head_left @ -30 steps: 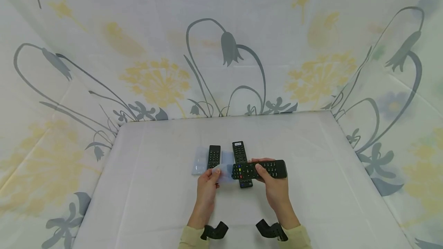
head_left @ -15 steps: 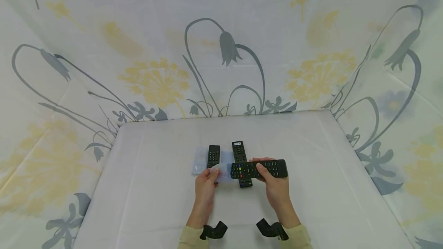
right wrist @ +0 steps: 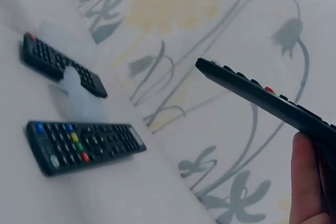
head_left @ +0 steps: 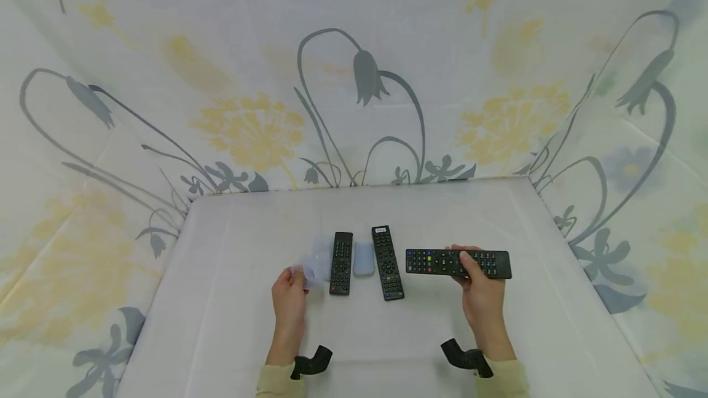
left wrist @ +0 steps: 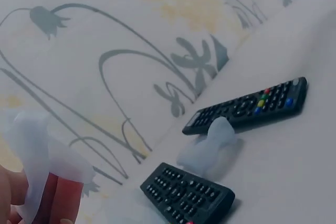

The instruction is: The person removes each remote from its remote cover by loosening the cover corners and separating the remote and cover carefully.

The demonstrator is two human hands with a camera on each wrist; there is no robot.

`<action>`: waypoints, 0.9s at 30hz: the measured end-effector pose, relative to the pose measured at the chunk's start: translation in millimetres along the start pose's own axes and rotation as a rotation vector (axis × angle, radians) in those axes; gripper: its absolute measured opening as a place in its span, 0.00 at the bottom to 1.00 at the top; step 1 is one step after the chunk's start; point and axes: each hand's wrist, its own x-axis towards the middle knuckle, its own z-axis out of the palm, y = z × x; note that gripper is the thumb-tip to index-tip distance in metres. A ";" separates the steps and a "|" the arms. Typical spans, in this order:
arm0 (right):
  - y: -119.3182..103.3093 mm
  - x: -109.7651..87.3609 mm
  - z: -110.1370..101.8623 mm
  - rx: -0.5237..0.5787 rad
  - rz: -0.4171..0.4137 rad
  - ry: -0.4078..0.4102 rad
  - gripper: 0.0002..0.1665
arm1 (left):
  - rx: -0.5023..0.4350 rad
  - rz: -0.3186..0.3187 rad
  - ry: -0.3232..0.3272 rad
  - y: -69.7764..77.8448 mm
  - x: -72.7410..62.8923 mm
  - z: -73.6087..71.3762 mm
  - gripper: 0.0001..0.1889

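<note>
My left hand point(head_left: 290, 300) pinches a thin, translucent pale-blue film point(head_left: 310, 269) between thumb and fingers. In the left wrist view the film point(left wrist: 44, 161) hangs limp and creased over the fingertips. On the right, my right hand point(head_left: 482, 300) holds a black remote control point(head_left: 459, 263) lengthwise above the table, thumb on its buttons. The right wrist view catches this remote point(right wrist: 257, 95) edge-on. Between the hands lie two more black remotes: a left one point(head_left: 341, 263) and a longer, slightly tilted right one point(head_left: 388, 263).
A bunched pale-blue piece point(head_left: 364, 258) sits between the two lying remotes. Another translucent pale-blue piece point(head_left: 322, 244) lies by the left remote, partly behind the held film. The white-covered table point(head_left: 238, 324) is bordered by flower-printed cloth point(head_left: 254, 134).
Both hands have moved apart, the left hand leftward with the film and the right hand rightward with the remote. The film and the remote's end, together before, are now separate.
</note>
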 end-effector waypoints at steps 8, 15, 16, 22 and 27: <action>4.3 4.3 -16.0 -0.052 0.063 0.015 0.16 | -0.021 -0.024 -0.080 3.0 1.6 2.2 0.12; 5.6 5.3 -19.3 -0.103 0.105 0.037 0.16 | -0.058 -0.055 -0.071 1.3 -0.6 2.7 0.14; 5.5 5.6 -19.4 -0.104 0.120 0.044 0.15 | -0.059 -0.061 -0.076 0.8 -0.9 2.6 0.14; 5.5 7.2 -22.0 -0.125 0.209 0.044 0.13 | -0.061 -0.065 -0.102 -2.1 -2.9 3.8 0.15; 3.9 11.0 -26.5 -0.232 0.275 -0.051 0.21 | -0.076 -0.062 -0.123 -3.6 -4.3 7.1 0.16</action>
